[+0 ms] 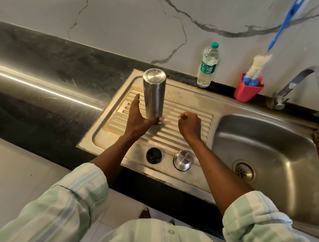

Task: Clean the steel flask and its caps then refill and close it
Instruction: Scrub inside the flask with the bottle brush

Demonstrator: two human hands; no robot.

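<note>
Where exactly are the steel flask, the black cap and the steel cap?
steel flask [153,95]: head view, middle of its side wall.
black cap [154,155]: head view, its top face.
steel cap [183,160]: head view, its domed top.

Left hand [138,116] reaches toward eleven o'clock, fingers straight, thumb spread toward three. Right hand [189,125], at its three o'clock, seems loosely fisted, knuckles up, forearm slanting toward five.
</note>
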